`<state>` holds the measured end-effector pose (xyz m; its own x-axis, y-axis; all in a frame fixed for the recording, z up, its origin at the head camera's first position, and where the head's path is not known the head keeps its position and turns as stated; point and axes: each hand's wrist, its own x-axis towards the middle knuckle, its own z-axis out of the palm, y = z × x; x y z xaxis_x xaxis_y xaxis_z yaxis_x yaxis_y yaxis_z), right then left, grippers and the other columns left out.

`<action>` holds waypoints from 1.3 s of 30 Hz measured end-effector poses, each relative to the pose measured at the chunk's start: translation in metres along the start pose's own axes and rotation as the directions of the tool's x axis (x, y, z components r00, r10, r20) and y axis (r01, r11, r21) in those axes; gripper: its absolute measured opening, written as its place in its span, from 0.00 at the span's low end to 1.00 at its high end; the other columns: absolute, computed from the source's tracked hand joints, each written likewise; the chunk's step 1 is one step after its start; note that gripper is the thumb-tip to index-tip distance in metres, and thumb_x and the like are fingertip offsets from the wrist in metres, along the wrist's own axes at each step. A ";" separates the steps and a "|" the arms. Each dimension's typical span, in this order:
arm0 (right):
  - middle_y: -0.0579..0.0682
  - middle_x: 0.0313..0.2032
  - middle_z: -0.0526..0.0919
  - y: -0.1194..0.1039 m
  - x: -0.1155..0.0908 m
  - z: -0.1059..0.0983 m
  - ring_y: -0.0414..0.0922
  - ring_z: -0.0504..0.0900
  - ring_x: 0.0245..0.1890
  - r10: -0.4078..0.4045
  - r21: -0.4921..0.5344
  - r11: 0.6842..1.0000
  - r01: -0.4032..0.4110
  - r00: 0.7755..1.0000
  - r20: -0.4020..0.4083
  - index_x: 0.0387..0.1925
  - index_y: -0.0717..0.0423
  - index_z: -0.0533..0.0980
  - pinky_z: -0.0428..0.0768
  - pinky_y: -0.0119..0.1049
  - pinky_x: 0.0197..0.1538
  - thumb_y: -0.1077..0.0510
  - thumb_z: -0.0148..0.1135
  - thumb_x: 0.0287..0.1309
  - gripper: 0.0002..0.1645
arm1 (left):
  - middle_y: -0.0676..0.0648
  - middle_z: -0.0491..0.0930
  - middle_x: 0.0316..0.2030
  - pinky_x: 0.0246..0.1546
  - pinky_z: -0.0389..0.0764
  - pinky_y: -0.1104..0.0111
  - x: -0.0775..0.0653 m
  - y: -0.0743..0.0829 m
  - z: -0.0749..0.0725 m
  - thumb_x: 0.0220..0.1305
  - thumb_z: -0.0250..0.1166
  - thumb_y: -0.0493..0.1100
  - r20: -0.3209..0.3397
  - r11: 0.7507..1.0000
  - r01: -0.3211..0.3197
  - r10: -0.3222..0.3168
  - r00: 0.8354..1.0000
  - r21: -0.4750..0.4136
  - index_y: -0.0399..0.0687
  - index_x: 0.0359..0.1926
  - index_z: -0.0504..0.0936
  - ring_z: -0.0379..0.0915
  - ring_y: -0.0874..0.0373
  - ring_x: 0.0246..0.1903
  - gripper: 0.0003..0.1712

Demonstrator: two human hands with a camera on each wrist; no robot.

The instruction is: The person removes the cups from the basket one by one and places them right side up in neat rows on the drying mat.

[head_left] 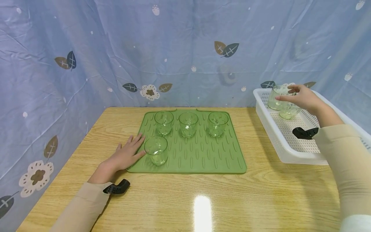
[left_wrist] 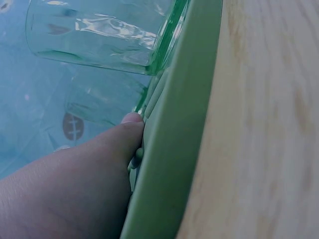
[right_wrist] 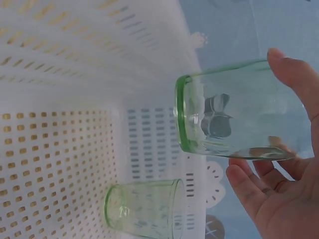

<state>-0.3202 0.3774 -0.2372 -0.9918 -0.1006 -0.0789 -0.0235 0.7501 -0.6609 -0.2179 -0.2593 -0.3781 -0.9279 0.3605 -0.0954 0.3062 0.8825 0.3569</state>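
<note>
My right hand (head_left: 304,97) grips a clear green-tinted glass (right_wrist: 219,112) near its rim, thumb on one side and fingers on the other. This glass is raised off the floor of the white plastic basket (head_left: 276,138), toward its far end. Another such glass (right_wrist: 144,206) stands in the basket close by. Fingers spread, my left hand (head_left: 125,156) rests on the left edge of the green mat (head_left: 200,158). Its thumb lies beside a glass (head_left: 156,151) at the mat's front left. Three more glasses (head_left: 188,125) stand upright along the back of the mat.
The mat lies on a wooden table (head_left: 162,203), with the basket to its right. A blue patterned curtain (head_left: 179,48) hangs behind the table and along both sides. A strip of bare tabletop runs between mat and basket.
</note>
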 end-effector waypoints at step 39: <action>0.34 0.56 0.64 -0.027 -0.030 0.018 0.38 0.65 0.60 -0.078 0.238 0.963 0.125 0.978 -0.195 0.82 0.51 0.52 0.67 0.27 0.57 0.46 0.63 0.71 0.47 | 0.37 0.39 0.81 0.64 0.32 0.24 0.001 -0.002 0.000 0.81 0.46 0.62 0.015 1.000 0.003 -0.003 1.000 0.013 0.41 0.82 0.46 0.28 0.31 0.77 0.44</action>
<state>-0.2871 0.3480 -0.2304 -0.9923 -0.0296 0.1201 -0.1163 0.5547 -0.8239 -0.2192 -0.2607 -0.3788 -0.9255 0.3624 -0.1100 0.3065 0.8873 0.3446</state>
